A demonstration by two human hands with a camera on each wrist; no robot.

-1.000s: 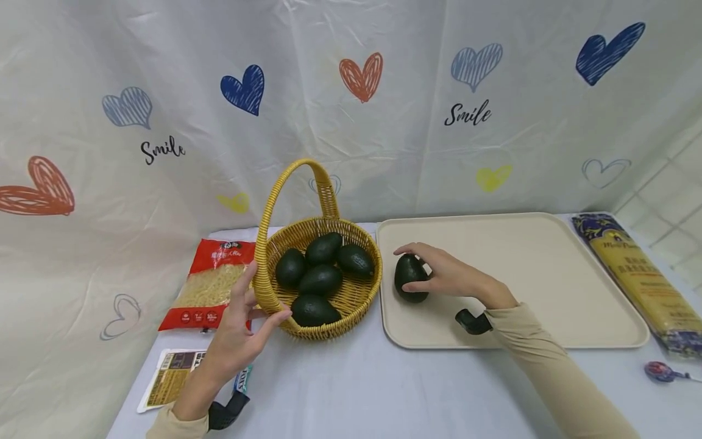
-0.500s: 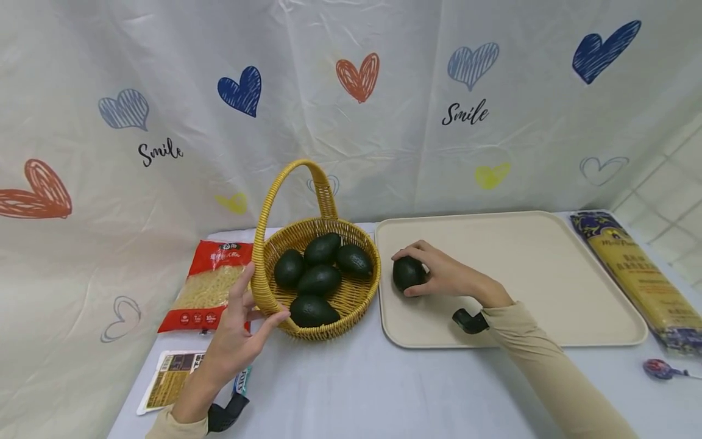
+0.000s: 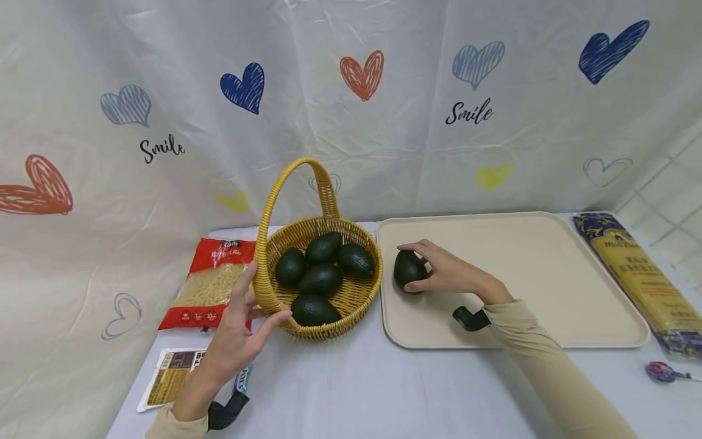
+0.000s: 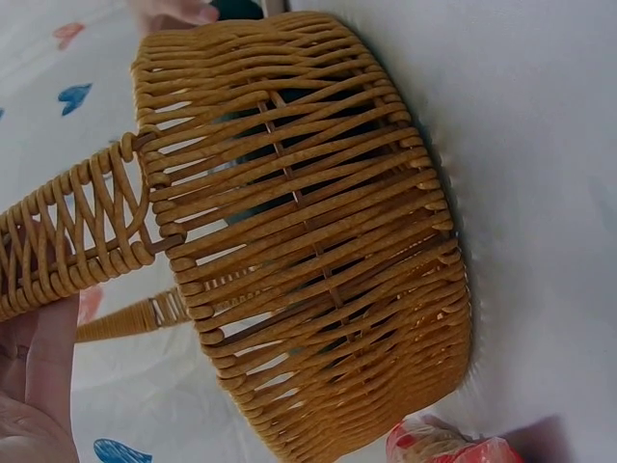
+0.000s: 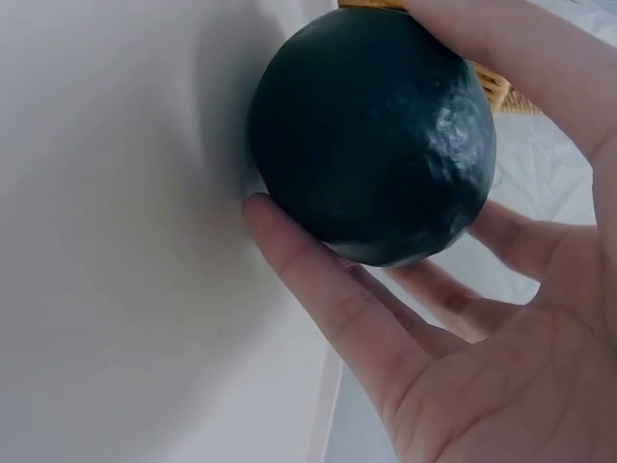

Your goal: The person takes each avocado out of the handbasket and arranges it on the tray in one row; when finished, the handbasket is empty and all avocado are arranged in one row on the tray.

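A yellow wicker basket (image 3: 351,305) with a tall handle holds several dark green avocados (image 3: 320,279). My left hand (image 3: 247,314) rests against its near left rim, fingers straight beside the handle and thumb on the rim; the left wrist view shows the basket wall (image 4: 308,231) close up with my fingers (image 4: 39,376) at the handle base. My right hand (image 3: 425,268) holds one avocado (image 3: 407,269) on the beige tray (image 3: 526,268), near its left edge. In the right wrist view, fingers curl round the avocado (image 5: 371,135) above the tray (image 5: 116,241).
A red noodle packet (image 3: 211,283) lies left of the basket, a flat printed packet (image 3: 170,378) in front of it. A long spaghetti pack (image 3: 638,277) lies right of the tray, with a lollipop (image 3: 660,371) near it. A heart-printed curtain hangs behind the table.
My right hand has turned the avocado and shifted it slightly farther back on the tray. The left hand has stayed at the basket rim.
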